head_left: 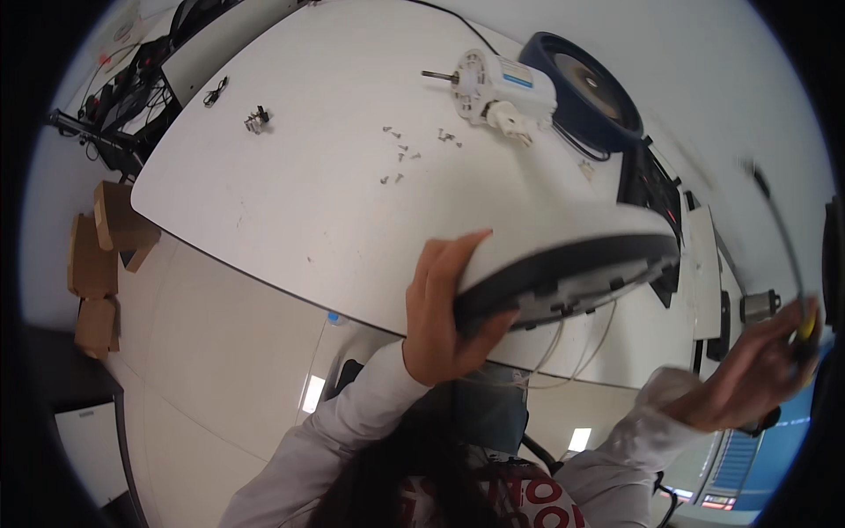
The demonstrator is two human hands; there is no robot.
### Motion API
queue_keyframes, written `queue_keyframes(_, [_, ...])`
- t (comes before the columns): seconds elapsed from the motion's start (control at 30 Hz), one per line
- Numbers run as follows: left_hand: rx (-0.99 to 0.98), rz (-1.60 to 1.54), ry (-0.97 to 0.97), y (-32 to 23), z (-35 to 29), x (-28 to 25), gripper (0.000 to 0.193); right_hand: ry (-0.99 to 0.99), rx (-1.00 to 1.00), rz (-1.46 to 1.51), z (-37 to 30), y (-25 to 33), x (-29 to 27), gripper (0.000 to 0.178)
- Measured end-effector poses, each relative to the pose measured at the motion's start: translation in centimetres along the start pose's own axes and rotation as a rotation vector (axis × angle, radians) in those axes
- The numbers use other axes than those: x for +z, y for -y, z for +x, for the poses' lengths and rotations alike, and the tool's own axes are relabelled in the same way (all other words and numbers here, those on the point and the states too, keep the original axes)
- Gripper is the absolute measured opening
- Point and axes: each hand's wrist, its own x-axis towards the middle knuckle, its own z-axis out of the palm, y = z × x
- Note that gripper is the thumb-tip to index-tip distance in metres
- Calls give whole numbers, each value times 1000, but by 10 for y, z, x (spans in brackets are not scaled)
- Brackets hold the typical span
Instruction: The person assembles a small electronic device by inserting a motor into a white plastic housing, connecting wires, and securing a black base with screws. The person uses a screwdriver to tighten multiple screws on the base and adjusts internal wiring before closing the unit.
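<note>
My left hand (444,308) grips the left edge of a round white base with a black rim (568,246), fingers on top and thumb underneath. The base is tilted up over the table's front edge, so its dark, ribbed underside shows. Off to the right, my raised right hand (739,378) is closed round a screwdriver (783,224). Its yellow and black handle is partly hidden by the fingers, and its dark shaft points up and away from the base. Motion blurs this hand and the tool. A pale cable (553,354) loops below the base.
On the white table (290,202) lie several loose screws (402,150), a white motor (519,88) with a metal shaft, and a small metal part (257,121). A dark blue round ring-shaped piece (629,110) stands at the back right. Cardboard boxes (95,255) sit on the floor at left.
</note>
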Motion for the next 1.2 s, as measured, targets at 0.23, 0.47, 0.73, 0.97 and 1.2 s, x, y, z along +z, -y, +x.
queue_keyframes(0.23, [-37, -81, -123, -14, 21, 27, 47, -90, -429, -52, -125, -7, 45, 31])
queue_keyframes(0.47, [-52, -8, -133, -26, 21, 36, 46, -223, -639, -384, -142, -37, 61, 40])
queue_keyframes(0.73, [-92, -18, -114, -33, 17, 47, 49, -170, -651, -405, -142, -51, 55, 43])
queue_keyframes(0.97, [-83, 6, -124, -32, 17, 49, 48, -156, -508, -395, -145, -55, 53, 38])
queue_keyframes(1.2, [-85, 15, -128, -36, 18, 51, 47, -105, -466, -413, -141, -58, 50, 38])
